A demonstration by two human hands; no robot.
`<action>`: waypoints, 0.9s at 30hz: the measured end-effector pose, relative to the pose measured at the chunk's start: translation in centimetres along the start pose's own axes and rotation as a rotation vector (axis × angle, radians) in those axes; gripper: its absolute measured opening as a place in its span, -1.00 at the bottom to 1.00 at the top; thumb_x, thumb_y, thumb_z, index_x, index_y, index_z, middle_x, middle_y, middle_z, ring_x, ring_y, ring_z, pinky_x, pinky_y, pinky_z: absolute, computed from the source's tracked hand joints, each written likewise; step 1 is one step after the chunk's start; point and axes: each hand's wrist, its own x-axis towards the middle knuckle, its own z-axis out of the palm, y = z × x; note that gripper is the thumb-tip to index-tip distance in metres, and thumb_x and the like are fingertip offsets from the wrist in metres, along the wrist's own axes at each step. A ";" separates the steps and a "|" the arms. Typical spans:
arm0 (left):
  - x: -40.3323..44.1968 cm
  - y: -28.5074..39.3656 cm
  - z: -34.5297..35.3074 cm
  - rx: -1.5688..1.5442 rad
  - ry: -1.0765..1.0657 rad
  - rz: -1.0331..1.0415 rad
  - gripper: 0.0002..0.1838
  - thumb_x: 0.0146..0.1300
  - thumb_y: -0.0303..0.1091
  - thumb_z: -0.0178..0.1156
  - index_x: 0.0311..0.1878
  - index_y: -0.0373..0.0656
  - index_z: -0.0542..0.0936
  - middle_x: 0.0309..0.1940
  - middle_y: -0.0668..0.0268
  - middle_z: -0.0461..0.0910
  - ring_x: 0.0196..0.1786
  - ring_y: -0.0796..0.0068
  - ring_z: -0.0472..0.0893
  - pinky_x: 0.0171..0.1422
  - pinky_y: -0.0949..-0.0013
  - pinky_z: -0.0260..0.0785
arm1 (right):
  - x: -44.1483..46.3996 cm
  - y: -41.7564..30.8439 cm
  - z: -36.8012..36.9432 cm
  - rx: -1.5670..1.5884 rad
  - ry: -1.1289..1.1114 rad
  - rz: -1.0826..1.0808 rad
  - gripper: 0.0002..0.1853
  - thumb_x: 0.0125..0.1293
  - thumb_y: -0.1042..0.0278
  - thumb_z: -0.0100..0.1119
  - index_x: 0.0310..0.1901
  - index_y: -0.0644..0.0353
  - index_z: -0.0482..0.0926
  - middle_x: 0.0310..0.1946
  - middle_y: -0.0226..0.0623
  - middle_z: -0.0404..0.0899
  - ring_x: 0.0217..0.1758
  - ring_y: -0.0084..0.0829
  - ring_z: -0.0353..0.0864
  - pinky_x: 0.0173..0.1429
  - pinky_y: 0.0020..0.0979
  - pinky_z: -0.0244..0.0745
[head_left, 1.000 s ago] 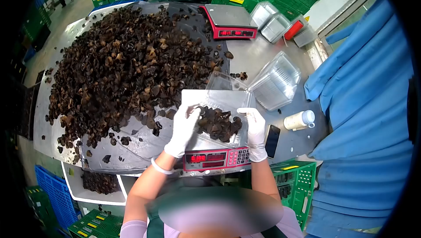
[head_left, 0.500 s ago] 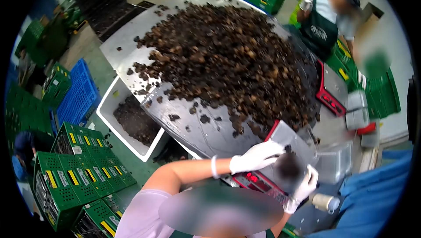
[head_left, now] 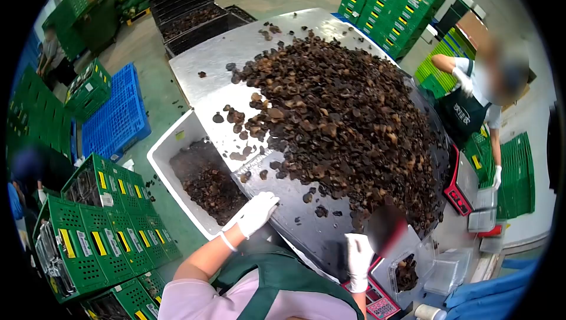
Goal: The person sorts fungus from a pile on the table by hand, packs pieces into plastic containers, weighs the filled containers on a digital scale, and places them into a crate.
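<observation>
My left hand [head_left: 257,214], in a white glove, is at the near table edge beside the white bin [head_left: 158,158]. Its fingers stretch forward and hold nothing. My right hand [head_left: 358,256], also gloved, is left of a red scale [head_left: 380,305]. Its fingers are curled in, and whatever may be inside them is hidden. A clear plastic box [head_left: 425,261] with dark pieces in it sits on the scale. Beyond my hands lies a large heap of wood ear mushrooms [head_left: 348,119]. A blurred patch covers the spot just right of my right hand.
Stacked clear boxes [head_left: 448,270] stand right of the scale. A co-worker in a dark apron [head_left: 463,111] is at the far right by a second red scale [head_left: 457,193]. Green crates [head_left: 88,231] are stacked at left, near a blue pallet [head_left: 115,111].
Both hands have left the box on the scale. My left hand moved left to the table edge; my right hand moved left of the scale. The view has shifted, and the box of mushrooms now shows.
</observation>
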 end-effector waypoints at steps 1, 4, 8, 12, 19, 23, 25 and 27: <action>-0.7 -0.9 -1.0 -0.030 0.059 -0.020 -0.75 0.07 -0.34 0.26 -0.15 -0.16 0.58 -0.26 0.18 0.53 -0.15 0.13 0.50 -0.13 0.20 0.40 | 0.5 -0.5 1.6 -0.014 -0.094 -0.007 -0.93 0.19 0.41 0.24 -0.31 0.17 0.65 -0.36 -0.23 0.63 -0.25 -0.25 0.62 -0.10 -0.35 0.48; -2.8 -3.7 -5.6 0.109 0.146 -0.216 -0.69 0.02 -0.33 0.31 -0.12 -0.15 0.60 -0.20 0.18 0.58 -0.11 0.14 0.52 -0.06 0.20 0.39 | 0.5 1.9 6.3 -0.074 -0.202 0.065 -0.88 0.21 0.35 0.23 -0.33 0.20 0.64 -0.47 -0.24 0.62 -0.39 -0.36 0.61 -0.24 -0.39 0.47; -1.8 -6.6 -8.6 0.130 0.340 -0.273 -0.72 0.02 -0.35 0.33 -0.15 -0.13 0.62 -0.22 0.22 0.59 -0.13 0.17 0.52 -0.04 0.19 0.37 | -0.3 4.9 9.2 -0.254 -0.319 0.342 -0.73 0.22 0.15 0.24 -0.50 0.16 0.62 -0.68 -0.34 0.56 -0.62 -0.49 0.52 -0.43 -0.41 0.39; 5.1 -6.5 -7.0 -0.004 0.376 -0.071 -0.80 0.04 -0.31 0.32 -0.27 -0.15 0.63 -0.34 0.23 0.58 -0.23 0.21 0.54 -0.10 0.20 0.37 | -1.0 5.3 10.2 -0.297 -0.276 0.447 -0.65 0.25 0.09 0.23 -0.57 0.15 0.60 -0.74 -0.35 0.50 -0.69 -0.55 0.41 -0.50 -0.39 0.31; 11.6 -6.2 1.5 -0.067 0.241 -0.015 -0.71 -0.06 -0.15 0.39 -0.42 -0.12 0.55 -0.46 0.23 0.50 -0.32 0.18 0.49 -0.24 0.16 0.32 | -0.9 5.6 10.4 -0.245 -0.197 0.566 -0.62 0.26 0.02 0.17 -0.62 0.07 0.59 -0.68 -0.26 0.52 -0.64 -0.36 0.47 -0.44 -0.32 0.34; 10.7 -6.2 1.5 -0.127 0.116 -0.057 -0.76 0.03 -0.17 0.30 -0.44 -0.13 0.53 -0.44 0.20 0.48 -0.28 0.15 0.48 -0.19 0.13 0.31 | -0.9 5.0 10.9 -0.318 -0.080 0.493 -0.61 0.27 0.05 0.17 -0.63 0.10 0.58 -0.73 -0.28 0.46 -0.68 -0.48 0.36 -0.49 -0.34 0.26; 9.8 -5.9 -0.4 -0.285 0.275 -0.080 -0.78 -0.01 -0.23 0.35 -0.43 -0.13 0.55 -0.43 0.20 0.52 -0.28 0.13 0.51 -0.18 0.14 0.34 | -0.9 5.0 10.9 -0.318 -0.069 0.484 -0.61 0.27 0.05 0.17 -0.63 0.10 0.59 -0.73 -0.27 0.47 -0.67 -0.47 0.38 -0.48 -0.33 0.27; 8.3 -6.4 -2.5 -0.255 0.421 -0.045 -0.79 -0.04 -0.28 0.38 -0.36 -0.11 0.60 -0.42 0.22 0.56 -0.28 0.17 0.54 -0.17 0.17 0.36 | -0.4 5.7 11.3 -0.300 -0.074 0.492 -0.60 0.27 0.04 0.17 -0.63 0.10 0.59 -0.72 -0.26 0.48 -0.66 -0.45 0.40 -0.47 -0.32 0.28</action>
